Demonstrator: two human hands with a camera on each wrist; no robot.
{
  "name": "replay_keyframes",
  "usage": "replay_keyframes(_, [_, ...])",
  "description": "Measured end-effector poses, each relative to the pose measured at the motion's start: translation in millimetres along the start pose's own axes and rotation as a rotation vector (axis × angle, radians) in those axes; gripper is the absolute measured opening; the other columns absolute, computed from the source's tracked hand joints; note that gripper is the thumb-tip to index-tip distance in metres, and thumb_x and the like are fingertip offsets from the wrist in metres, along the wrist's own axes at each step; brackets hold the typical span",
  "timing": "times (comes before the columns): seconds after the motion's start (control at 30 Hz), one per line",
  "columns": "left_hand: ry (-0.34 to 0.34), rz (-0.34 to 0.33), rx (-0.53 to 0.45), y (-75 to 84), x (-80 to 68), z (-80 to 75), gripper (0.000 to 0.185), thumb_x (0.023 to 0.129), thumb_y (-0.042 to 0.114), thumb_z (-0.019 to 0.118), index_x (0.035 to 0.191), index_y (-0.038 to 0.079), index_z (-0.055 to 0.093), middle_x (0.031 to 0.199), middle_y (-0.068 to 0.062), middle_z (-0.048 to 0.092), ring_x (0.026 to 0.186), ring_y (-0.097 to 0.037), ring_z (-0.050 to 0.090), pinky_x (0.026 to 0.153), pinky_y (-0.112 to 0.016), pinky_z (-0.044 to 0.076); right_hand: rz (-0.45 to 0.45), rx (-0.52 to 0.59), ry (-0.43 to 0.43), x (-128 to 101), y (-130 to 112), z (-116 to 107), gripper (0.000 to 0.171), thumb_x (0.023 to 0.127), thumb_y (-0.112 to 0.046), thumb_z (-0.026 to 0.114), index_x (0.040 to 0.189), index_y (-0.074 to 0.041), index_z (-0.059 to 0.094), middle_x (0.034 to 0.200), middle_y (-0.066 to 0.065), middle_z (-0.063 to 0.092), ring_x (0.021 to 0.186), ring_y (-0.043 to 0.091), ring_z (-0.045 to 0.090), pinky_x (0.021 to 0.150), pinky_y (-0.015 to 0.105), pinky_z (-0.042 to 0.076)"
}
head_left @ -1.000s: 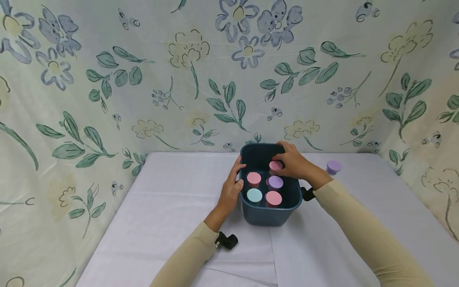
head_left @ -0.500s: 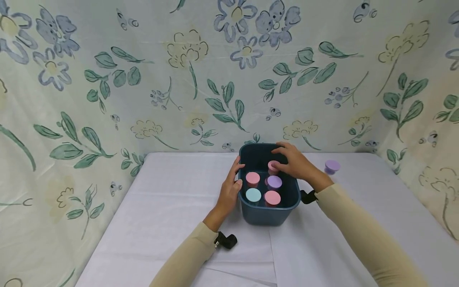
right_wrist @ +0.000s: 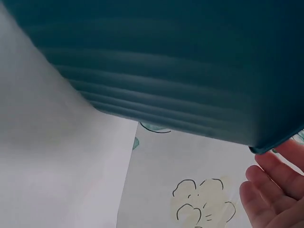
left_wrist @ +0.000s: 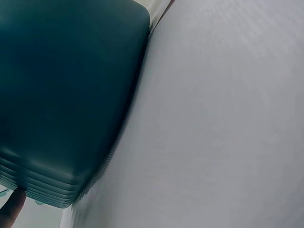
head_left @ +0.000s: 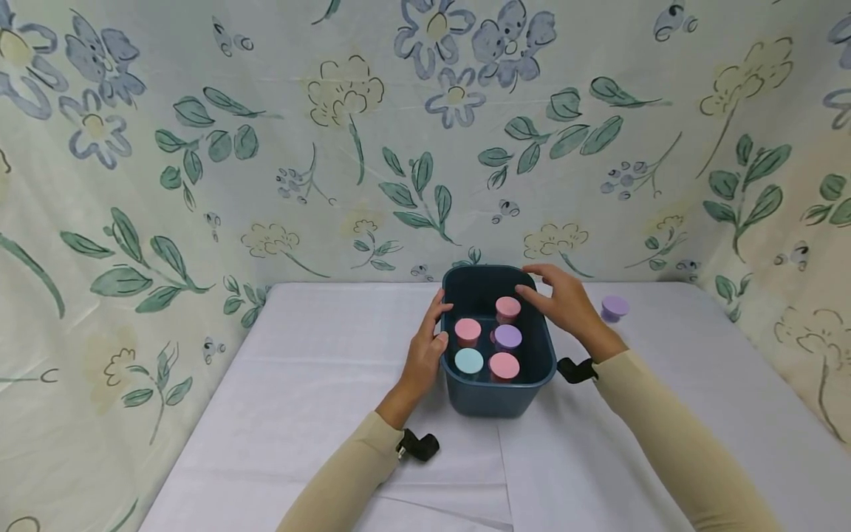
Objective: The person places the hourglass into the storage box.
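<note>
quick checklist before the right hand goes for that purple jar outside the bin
1. Right hand free: ok, fingers relaxed, holding nothing.
2. Left hand steadying the blue bin: ok, it rests on the left rim.
3. Purple jar within sight on the white cloth: ok, upright, right of the bin.
4. Room in the bin: ok, five jars inside, back left corner bare.
5. Lid tight: cannot tell.

The person wears 2 long sleeves in a pale beige, plain and close-fitting, with soft folds along the forearms and cuffs ending at the wrists. Both hands, the left hand [head_left: 425, 351] and the right hand [head_left: 565, 304], are bare. A small black camera mount [head_left: 420, 445] sits under the left wrist, and a matching black mount [head_left: 575, 369] sits under the right wrist.
</note>
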State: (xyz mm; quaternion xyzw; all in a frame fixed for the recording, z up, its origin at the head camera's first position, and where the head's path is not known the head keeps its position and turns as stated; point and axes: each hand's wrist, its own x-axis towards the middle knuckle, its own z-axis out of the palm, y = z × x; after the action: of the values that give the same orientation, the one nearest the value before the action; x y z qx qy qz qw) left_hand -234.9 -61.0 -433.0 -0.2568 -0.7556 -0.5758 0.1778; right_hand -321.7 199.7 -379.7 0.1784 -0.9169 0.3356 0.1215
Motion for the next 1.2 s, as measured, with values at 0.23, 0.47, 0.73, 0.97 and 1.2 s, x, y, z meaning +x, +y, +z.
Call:
replay_keyframes(0.23, [0.013,0.019,0.003,3.2,1.3,0.0,0.049,0.092,0.008,0.032,0.139,-0.008,0.037,0.157,-0.022,0.019,0.144,-0.038,0.019,0.106,-0.063,0.028,0.049,0.009,0.066,-4,8,-13,0.06,0.09,-0.037,0.066,0.139,-0.006,0.049,0.139,0.021,0.05,0.124,0.046,0.048,0.092,0.06,0.046])
replay_keyframes(0.47, [0.005,0.026,0.009,3.9,0.7,-1.2,0.048,0.094,0.008,0.033,0.139,-0.008,0.037,0.157,-0.021,0.019,0.144,-0.037,0.019,0.108,-0.061,0.027,0.074,0.0,0.104,-12,19,-26,0.059,0.09,-0.037,0.065,0.139,-0.007,0.049,0.14,0.02,0.05,0.125,0.044,0.047,0.098,0.059,0.041])
replay_keyframes(0.73, [0.002,0.02,0.011,4.5,0.0,-1.2,0.047,0.094,0.005,0.033,0.14,-0.007,0.037,0.158,-0.021,0.019,0.145,-0.037,0.019,0.108,-0.06,0.026,0.118,-0.01,0.124,-19,34,-40,0.062,0.09,-0.04,0.065,0.138,-0.006,0.05,0.138,0.022,0.051,0.126,0.045,0.046,0.1,0.06,0.038])
replay_keyframes(0.97, [0.009,-0.001,-0.005,4.5,-1.2,0.0,0.048,0.093,0.006,0.033,0.14,-0.008,0.037,0.158,-0.021,0.018,0.145,-0.037,0.018,0.109,-0.061,0.023,0.187,0.002,0.121,-27,46,-50,0.064,0.091,-0.042,0.062,0.142,-0.006,0.045,0.142,0.022,0.046,0.129,0.046,0.041,0.101,0.061,0.036])
replay_keyframes(1.2, [0.01,-0.002,-0.01,4.3,-1.3,1.0,0.048,0.093,0.005,0.033,0.139,-0.007,0.037,0.158,-0.021,0.018,0.145,-0.036,0.017,0.11,-0.06,0.023,0.308,0.035,0.131,-37,61,-55,0.068,0.092,-0.043,0.06,0.146,-0.007,0.039,0.147,0.023,0.039,0.134,0.046,0.034,0.101,0.062,0.035])
